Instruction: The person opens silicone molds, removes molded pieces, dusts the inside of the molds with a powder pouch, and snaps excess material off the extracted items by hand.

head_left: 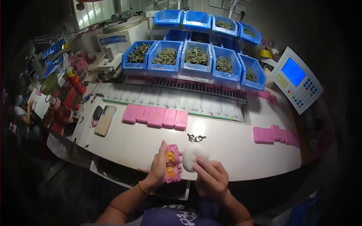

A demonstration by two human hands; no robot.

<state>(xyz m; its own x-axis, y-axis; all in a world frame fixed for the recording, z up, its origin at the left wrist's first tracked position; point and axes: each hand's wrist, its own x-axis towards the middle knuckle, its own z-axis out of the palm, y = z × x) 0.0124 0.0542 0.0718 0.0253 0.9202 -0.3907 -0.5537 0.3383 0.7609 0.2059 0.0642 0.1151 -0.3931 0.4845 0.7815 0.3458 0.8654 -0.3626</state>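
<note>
My left hand (160,164) is wrapped round a pink rubber mold (172,177), holding it upright with its yellow-orange inner face showing. A small dark shape lies at the middle of that face, too small to make out. Just to the right, my right hand (212,176) grips a soft, round white pad (193,153) between thumb and fingers. The pad is beside the mold, close to my left fingertips; whether they touch is unclear. Small dark linked pieces (196,138) lie on the white table beyond the pad.
A row of pink mold blocks (155,116) and a phone (105,121) lie behind my hands. More pink blocks (274,135) sit at the right. Blue bins (165,67) of small greenish pieces rise at the back. A keypad panel (298,81) leans at the right. Another person is at far left.
</note>
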